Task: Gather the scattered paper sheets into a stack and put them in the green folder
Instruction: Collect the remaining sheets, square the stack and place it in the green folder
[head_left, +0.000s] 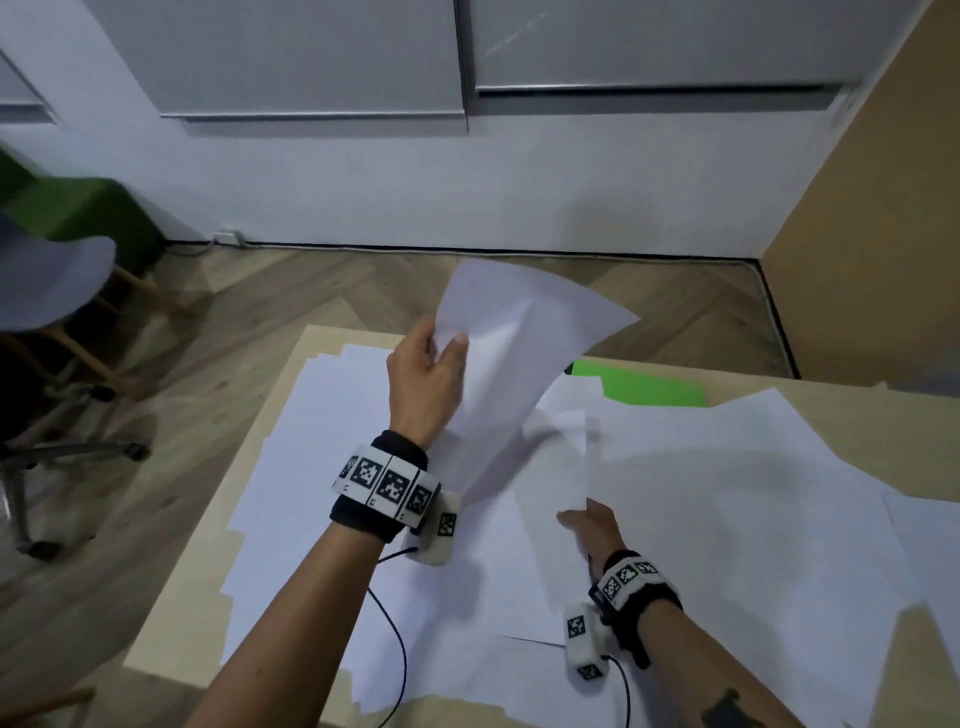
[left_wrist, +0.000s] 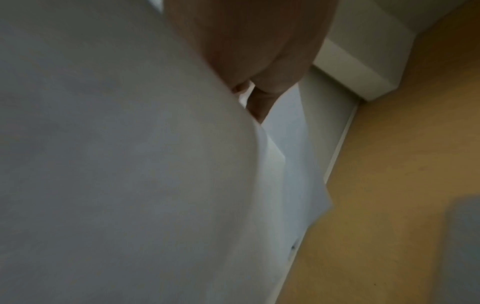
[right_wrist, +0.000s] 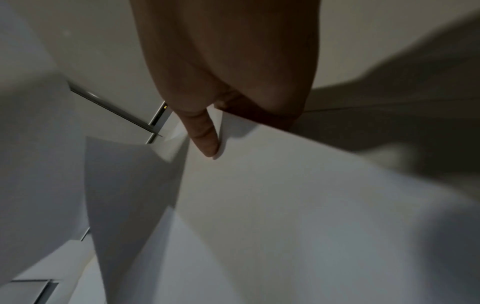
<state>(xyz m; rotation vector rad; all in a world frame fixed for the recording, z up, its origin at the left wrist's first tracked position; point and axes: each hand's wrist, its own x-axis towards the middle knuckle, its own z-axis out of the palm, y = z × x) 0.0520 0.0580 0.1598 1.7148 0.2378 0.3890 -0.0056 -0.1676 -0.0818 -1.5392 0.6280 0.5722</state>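
Note:
White paper sheets (head_left: 322, 467) lie scattered and overlapping across the pale wooden table (head_left: 208, 561). My left hand (head_left: 448, 349) holds a few raised sheets (head_left: 519, 322) above the table's far edge, thumb on the front and fingers behind. The left wrist view shows the same raised sheets (left_wrist: 116, 164) against my palm. My right hand (head_left: 577, 520) pinches the near corner of another sheet (head_left: 701, 467), lifted at the table's right. In the right wrist view one finger (right_wrist: 205, 139) lies on that sheet (right_wrist: 285, 205). The green folder (head_left: 654, 388) lies at the far edge, partly under paper.
A grey office chair (head_left: 47, 280) stands on the wooden floor to the left, with a green seat (head_left: 78, 208) behind it. White wall cabinets (head_left: 311, 57) hang ahead. A tall wooden panel (head_left: 872, 197) rises at the right. Black cables (head_left: 400, 649) trail from both wrists.

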